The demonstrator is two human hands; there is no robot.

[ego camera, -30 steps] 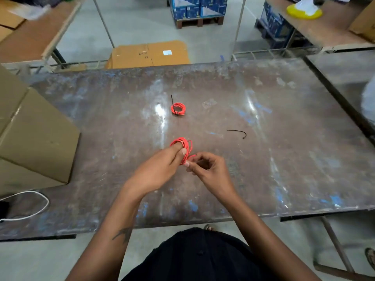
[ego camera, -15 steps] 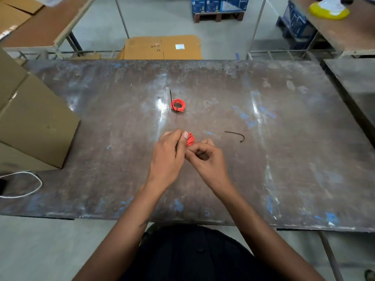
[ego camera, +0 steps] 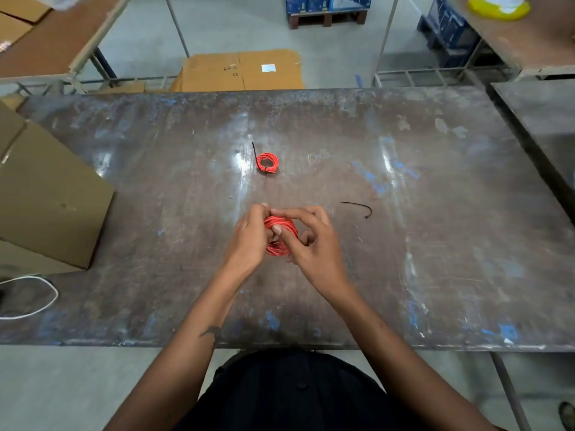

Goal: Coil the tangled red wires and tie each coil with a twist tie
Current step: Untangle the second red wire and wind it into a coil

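Both hands hold one red wire coil (ego camera: 281, 225) just above the middle of the worn metal table (ego camera: 435, 244). My left hand (ego camera: 249, 237) grips its left side with curled fingers. My right hand (ego camera: 311, 241) pinches the top and right side, index finger stretched across the coil. Farther back lies a second red coil (ego camera: 267, 161), bound with a black tie whose tail sticks up to the left. A loose black twist tie (ego camera: 357, 206) lies curved on the table to the right of my hands.
A large cardboard box (ego camera: 46, 197) stands on the table's left end, with a white cable (ego camera: 37, 293) looping in front of it. Flat cardboard (ego camera: 242, 71) lies on the floor behind the table. Another table (ego camera: 541, 119) adjoins on the right.
The coil now shows as a full ring between my hands; my right index finger has stretched over its top. The view has shifted slightly.
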